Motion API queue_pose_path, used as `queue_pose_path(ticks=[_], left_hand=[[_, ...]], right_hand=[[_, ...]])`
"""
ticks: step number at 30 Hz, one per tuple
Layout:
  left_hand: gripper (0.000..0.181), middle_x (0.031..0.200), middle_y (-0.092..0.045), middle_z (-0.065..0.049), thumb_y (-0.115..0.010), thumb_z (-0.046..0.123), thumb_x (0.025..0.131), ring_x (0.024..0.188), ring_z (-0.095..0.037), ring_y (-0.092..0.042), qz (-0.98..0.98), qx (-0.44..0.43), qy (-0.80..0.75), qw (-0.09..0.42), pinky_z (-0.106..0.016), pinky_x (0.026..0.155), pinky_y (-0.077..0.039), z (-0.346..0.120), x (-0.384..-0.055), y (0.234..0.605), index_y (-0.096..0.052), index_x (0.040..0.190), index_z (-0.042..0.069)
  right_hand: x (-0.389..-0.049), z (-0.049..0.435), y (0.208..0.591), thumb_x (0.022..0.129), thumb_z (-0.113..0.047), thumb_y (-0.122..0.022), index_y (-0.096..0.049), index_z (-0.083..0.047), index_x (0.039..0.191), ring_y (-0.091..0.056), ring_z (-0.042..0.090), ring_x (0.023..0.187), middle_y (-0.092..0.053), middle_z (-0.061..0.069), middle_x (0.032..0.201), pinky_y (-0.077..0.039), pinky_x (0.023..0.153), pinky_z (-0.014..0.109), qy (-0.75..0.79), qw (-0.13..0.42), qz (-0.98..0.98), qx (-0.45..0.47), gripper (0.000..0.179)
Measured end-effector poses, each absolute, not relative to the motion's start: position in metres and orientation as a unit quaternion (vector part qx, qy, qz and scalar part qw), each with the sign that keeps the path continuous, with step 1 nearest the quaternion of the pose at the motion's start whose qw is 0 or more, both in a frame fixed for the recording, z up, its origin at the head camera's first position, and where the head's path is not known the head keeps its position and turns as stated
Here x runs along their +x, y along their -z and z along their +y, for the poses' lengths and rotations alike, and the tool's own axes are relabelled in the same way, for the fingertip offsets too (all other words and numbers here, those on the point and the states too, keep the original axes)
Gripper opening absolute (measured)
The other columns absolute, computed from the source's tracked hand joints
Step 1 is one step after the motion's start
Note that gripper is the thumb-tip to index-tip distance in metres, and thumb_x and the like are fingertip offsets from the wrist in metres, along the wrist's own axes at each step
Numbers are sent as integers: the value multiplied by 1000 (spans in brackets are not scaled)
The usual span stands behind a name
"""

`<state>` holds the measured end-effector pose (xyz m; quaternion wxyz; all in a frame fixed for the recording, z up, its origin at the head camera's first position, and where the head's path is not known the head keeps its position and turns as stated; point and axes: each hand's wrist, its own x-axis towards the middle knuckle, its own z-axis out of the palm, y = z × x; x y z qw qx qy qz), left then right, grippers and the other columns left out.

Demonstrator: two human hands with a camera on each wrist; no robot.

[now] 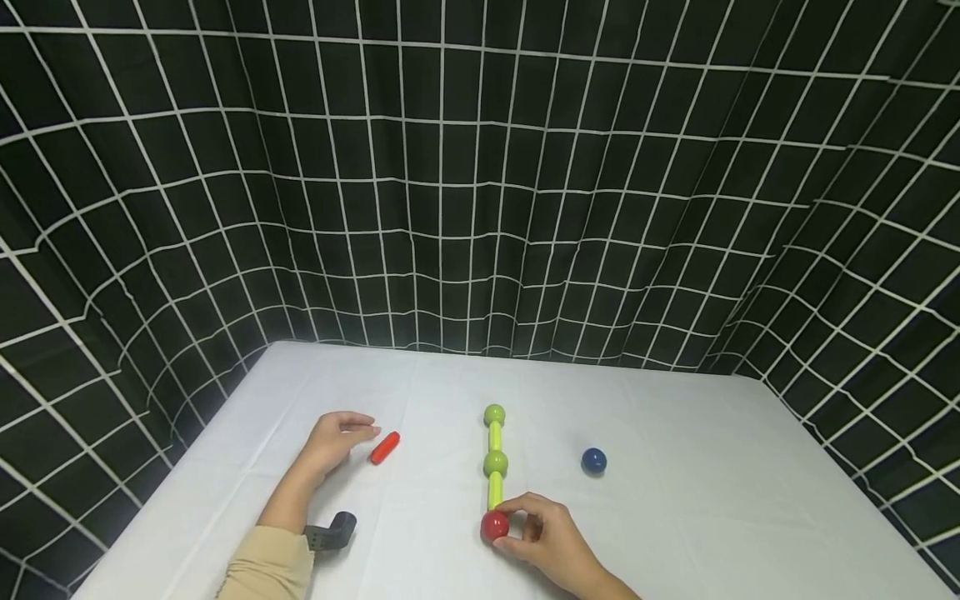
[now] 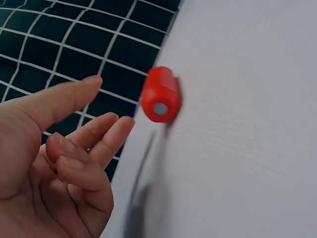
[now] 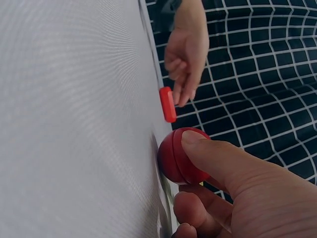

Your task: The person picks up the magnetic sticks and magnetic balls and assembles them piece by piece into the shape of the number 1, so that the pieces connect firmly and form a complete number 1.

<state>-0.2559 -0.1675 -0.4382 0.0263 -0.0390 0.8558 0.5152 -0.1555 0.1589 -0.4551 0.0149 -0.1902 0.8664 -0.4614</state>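
Thumb and fingers of my right hand point(image 1: 551, 533) pinch a red ball point(image 1: 494, 526) at the near end of a straight chain. From the ball, the chain runs away from me: a light green rod point(image 1: 496, 492), a green ball point(image 1: 496, 463), another rod point(image 1: 495, 436) and a far green ball point(image 1: 494, 414). A seam circles the red ball in the right wrist view. To the left, a short red rod point(image 1: 385, 447) lies on the table, a grey disc set in its end point(image 2: 160, 108). Beside it hovers my left hand point(image 1: 333, 442), thumb and fingers apart, holding nothing.
A dark blue ball point(image 1: 594, 461) sits on the white-covered table point(image 1: 690, 500), right of the chain. Black cloth with a white grid point(image 1: 465, 208) hangs behind the table and along both sides. My left wrist wears a dark band with a camera point(image 1: 333, 532).
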Motion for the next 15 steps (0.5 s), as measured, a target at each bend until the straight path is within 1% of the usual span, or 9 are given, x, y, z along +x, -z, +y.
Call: queue_pose_path(ticks=[4, 7, 12, 15], left_hand=[[34, 111, -65, -20, -63, 24, 86, 102, -30, -59, 856, -43, -514, 30, -34, 71, -51, -167, -258, 448, -64, 109, 0], [36, 109, -65, -21, -64, 26, 85, 102, -32, -60, 860, -39, -508, 30, -36, 72, -52, -165, -257, 450, -64, 108, -2], [35, 97, -67, -16, -69, 25, 81, 90, -23, -60, 866, -30, -499, 22, -28, 67, -47, -161, -258, 452, -65, 102, -2], [34, 88, -67, -11, -72, 24, 79, 81, -18, -57, 867, -26, -497, 22, -26, 65, -44, -158, -259, 455, -66, 98, -2]], right_hand=[[-156, 159, 456, 74, -22, -78, -68, -13, 101, -43, -4, 53, -62, -3, 82, -40, 46, 17, 461, 16, 867, -189, 30], [-156, 159, 456, 74, -23, -78, -68, -13, 101, -43, -4, 53, -63, -3, 84, -41, 46, 17, 462, 15, 866, -191, 31], [-156, 159, 456, 74, -23, -77, -68, -12, 101, -43, -4, 53, -64, -2, 84, -41, 46, 17, 464, 13, 864, -195, 31], [-157, 159, 456, 74, -22, -77, -67, -12, 102, -43, -4, 53, -64, -2, 84, -40, 45, 17, 463, 13, 864, -195, 31]])
